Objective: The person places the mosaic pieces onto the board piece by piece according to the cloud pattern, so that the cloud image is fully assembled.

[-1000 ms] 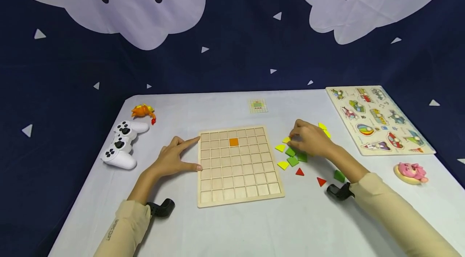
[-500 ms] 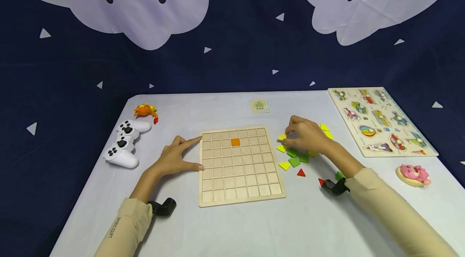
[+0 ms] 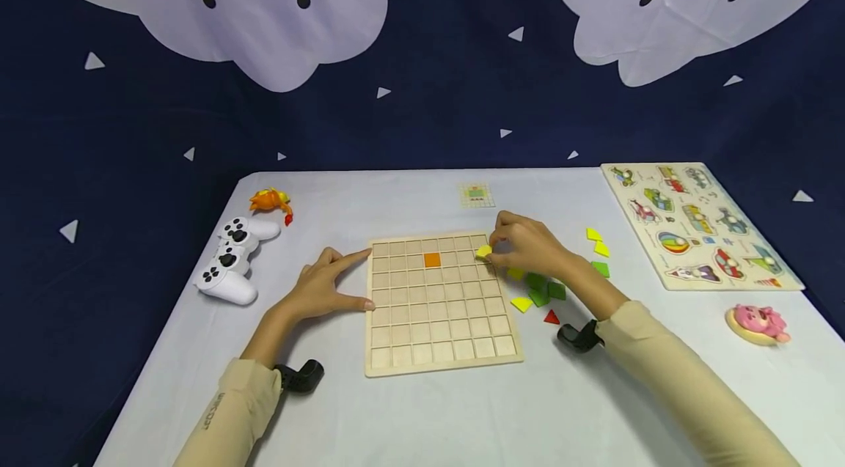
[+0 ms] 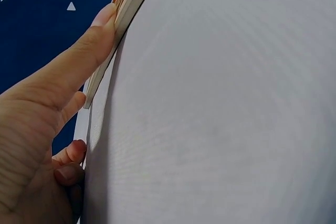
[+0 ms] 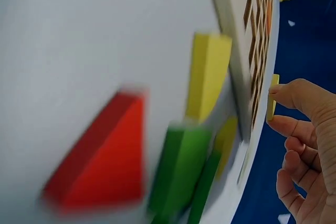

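A wooden grid board (image 3: 420,313) lies on the table, with an orange square tile (image 3: 432,259) in one upper cell. My left hand (image 3: 320,287) touches the board's left edge with thumb and forefinger spread apart; in the left wrist view, the thumb (image 4: 86,51) rests against the board's side. Over the board's upper right edge, my right hand (image 3: 528,245) pinches a yellow tile (image 3: 484,252) between thumb and forefinger. That tile (image 5: 273,97) is held above the table in the right wrist view. Green tiles (image 3: 538,289), a yellow tile (image 3: 521,304) and a red triangle (image 3: 551,317) lie right of the board.
A small pattern card (image 3: 477,195) lies behind the board. At left are a white game controller (image 3: 231,262) and an orange toy (image 3: 271,200). To the right are a picture puzzle board (image 3: 700,225), a pink figure (image 3: 758,323) and more yellow tiles (image 3: 599,247).
My right hand has picked a yellow tile from the pile and carried it left to the board's upper right edge. My left hand stays at the board's left edge. The view shifts slightly.
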### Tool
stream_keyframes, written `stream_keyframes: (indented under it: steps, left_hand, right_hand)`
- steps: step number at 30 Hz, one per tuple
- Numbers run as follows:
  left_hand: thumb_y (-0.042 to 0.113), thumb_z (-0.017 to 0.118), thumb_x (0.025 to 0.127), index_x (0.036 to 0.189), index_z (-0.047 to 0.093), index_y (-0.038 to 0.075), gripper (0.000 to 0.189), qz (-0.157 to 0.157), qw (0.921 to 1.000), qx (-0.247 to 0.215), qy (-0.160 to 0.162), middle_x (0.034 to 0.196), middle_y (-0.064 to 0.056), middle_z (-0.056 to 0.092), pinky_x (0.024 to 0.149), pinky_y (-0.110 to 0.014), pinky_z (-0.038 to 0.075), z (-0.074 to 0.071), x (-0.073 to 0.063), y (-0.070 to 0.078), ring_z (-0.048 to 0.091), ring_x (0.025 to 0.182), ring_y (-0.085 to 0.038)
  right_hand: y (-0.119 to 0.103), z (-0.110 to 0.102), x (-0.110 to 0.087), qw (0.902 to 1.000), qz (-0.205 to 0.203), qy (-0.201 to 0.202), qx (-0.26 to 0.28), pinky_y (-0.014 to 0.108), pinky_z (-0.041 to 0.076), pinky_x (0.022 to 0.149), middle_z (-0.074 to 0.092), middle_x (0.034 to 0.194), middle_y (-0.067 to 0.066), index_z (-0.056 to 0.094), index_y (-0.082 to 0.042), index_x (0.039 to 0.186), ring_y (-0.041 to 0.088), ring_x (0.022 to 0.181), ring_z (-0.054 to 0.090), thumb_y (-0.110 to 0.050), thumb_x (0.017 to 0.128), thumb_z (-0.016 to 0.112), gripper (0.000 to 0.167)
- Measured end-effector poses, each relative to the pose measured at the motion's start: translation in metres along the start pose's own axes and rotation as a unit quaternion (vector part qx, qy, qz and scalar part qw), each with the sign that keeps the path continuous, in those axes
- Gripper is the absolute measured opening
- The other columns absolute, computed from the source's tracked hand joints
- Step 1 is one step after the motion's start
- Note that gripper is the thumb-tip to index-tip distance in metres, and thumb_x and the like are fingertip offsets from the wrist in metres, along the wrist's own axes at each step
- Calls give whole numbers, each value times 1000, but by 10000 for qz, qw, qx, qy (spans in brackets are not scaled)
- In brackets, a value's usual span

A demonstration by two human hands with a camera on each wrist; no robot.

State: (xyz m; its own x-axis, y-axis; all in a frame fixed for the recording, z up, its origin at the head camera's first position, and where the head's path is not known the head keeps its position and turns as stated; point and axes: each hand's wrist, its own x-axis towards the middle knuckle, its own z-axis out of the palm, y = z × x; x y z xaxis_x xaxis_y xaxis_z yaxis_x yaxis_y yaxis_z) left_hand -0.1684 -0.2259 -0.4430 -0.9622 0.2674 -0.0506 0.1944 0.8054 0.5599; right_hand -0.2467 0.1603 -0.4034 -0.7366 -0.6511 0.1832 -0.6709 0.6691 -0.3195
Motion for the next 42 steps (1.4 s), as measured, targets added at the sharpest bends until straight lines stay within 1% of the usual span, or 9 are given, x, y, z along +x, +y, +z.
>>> stream_keyframes:
  steps: [8,12,18,22,25,31,42]
  left_hand:
    - [58,85,67,151,44,30,97,-33,10000,-60,-53,106,-5,43,86,-43,29,0,1,2,42,94,-20]
    - [58,85,67,151,43,30,97,-52,10000,-53,-55,107,-5,44,87,-44,30,-1,0,2,42,95,-20]
    - [58,85,67,151,43,30,98,-37,10000,-37,-73,108,-6,45,87,-43,30,-2,0,3,43,96,-20]
    - [58,85,67,151,43,30,98,-56,10000,-23,-73,108,-5,44,87,-43,30,-2,0,2,43,95,-20]
    - [58,85,67,151,44,30,97,-58,10000,-33,-64,107,-5,44,86,-43,29,-2,0,2,43,95,-20]
    - [58,85,67,150,44,31,97,-40,10000,-40,-48,106,-5,44,85,-42,29,-2,0,2,42,95,-19]
    - [57,86,66,150,45,29,97,-26,10000,-32,-23,105,-4,43,83,-40,29,-2,1,2,42,93,-19]
  right_hand:
    - [-26,6,19,9996,-259,-96,87,32,47,69,58,91,4,78,-4,96,13,75,51,-23,81,79,24]
    - [-35,11,28,9991,-399,-113,78,31,48,70,57,91,4,78,-4,93,12,75,50,-23,81,78,23]
    - [-42,20,37,9976,-689,-93,-64,28,49,70,56,87,2,78,-5,90,10,72,50,-22,80,78,20]
    - [-48,25,43,9965,-809,-135,-130,27,49,70,56,87,0,77,-5,90,8,71,49,-23,81,78,20]
    - [-53,27,46,9963,-848,-152,-77,26,48,68,56,87,0,77,-6,90,9,70,48,-24,81,78,20]
    - [-60,30,51,9962,-868,-116,13,27,49,70,57,89,0,77,-6,91,9,72,52,-23,82,78,20]
    - [-66,35,62,9939,-1050,-169,-273,24,47,67,56,87,-1,75,-8,86,8,70,51,-26,83,79,18]
